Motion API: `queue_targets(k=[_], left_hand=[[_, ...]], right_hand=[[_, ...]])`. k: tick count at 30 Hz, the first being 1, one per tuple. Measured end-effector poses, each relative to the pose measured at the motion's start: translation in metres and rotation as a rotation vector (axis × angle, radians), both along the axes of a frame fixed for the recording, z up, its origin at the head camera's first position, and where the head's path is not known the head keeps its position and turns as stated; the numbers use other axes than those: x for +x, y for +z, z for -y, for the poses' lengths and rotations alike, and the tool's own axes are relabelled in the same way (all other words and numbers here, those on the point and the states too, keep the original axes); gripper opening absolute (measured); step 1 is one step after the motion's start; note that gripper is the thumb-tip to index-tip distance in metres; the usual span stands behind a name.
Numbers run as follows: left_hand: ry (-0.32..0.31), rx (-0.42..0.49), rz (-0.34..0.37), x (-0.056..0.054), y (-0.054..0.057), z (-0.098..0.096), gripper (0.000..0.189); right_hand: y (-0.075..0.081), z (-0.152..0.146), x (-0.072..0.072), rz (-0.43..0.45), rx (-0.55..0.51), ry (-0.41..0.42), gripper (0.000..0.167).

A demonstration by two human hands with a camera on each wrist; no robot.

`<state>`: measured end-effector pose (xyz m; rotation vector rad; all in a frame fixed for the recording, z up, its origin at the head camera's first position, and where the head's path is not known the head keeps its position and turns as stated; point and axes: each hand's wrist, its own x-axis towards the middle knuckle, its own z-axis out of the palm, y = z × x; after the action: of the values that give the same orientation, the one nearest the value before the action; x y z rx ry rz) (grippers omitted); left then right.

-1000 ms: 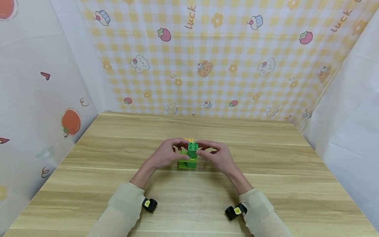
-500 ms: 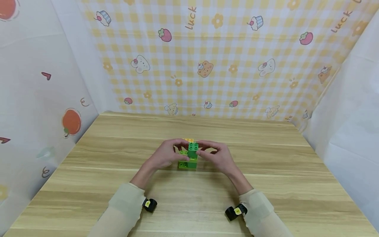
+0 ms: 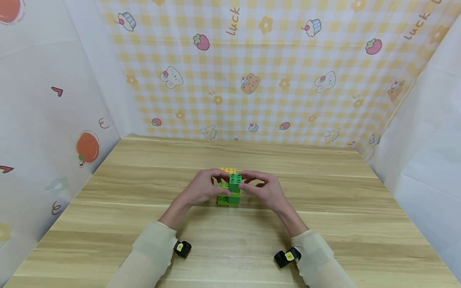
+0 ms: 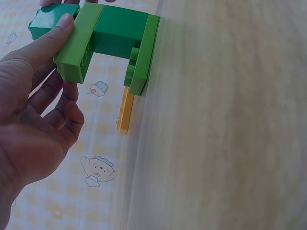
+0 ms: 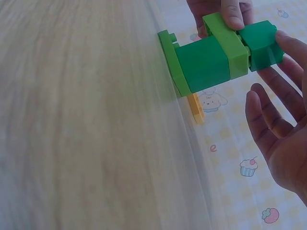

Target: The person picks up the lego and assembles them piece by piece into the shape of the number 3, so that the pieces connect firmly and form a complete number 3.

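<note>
A small tower of toy building bricks stands mid-table between the hands. Its top dark green brick (image 3: 235,187) is pinched between thumb and fingers of the right hand (image 3: 266,191). Just below, the left hand (image 3: 199,188) grips a longer light green brick (image 4: 82,38) that juts out to the left. In the right wrist view, studs show in a narrow gap between these two bricks, and the top one sits slightly tilted. Under them come another dark green brick (image 5: 204,64) and a light green base brick (image 5: 174,64) on the table.
A flat yellow-orange brick (image 3: 230,171) lies behind the tower, partly hidden by the left fingers. The wooden table (image 3: 324,224) reaches back to a checked cloth (image 3: 230,108). White cloths hang on both sides. Each wrist wears a small black camera (image 3: 183,249).
Both hands keep nearly the same place and hold on the tower. A little more of the yellow-orange brick shows behind the left fingers.
</note>
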<state>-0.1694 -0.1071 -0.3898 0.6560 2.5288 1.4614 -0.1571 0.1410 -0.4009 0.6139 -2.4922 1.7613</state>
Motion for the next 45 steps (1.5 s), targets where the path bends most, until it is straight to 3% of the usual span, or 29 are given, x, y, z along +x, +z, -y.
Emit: queue_targets(k=[45], left_hand=[[-0.005,-0.087,-0.092,0.0008,0.0013,-0.0008,0.037]], right_hand=[[0.0044,-0.0011,0.0021,-0.033,0.035,0.01,0.031]])
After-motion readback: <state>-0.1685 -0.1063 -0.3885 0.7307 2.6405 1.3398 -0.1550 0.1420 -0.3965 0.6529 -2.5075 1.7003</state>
